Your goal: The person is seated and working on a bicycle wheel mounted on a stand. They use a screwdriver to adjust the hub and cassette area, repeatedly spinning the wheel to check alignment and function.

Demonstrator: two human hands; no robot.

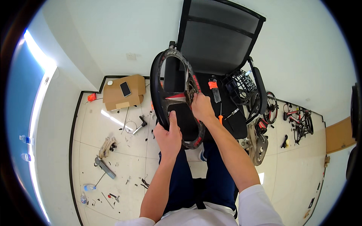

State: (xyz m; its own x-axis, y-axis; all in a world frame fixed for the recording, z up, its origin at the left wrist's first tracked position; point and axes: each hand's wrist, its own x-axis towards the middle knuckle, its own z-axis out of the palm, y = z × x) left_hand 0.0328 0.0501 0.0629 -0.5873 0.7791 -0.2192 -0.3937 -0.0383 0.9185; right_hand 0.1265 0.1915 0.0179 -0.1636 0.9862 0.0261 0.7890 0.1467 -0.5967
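We are holding a black carbon bicycle wheel with red lettering (177, 96) upright over the black office chair's seat (222, 113). Our left hand (168, 136) is gripping its lower rim, thumb pressed along it, while our right hand (202, 107) is closing around the hub. The wheel is looking bare and unmounted; tools are lying scattered across the white tiled floor (124, 158), so work is apparently remaining.

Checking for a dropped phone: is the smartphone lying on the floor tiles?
No, the smartphone lies on the cardboard box.
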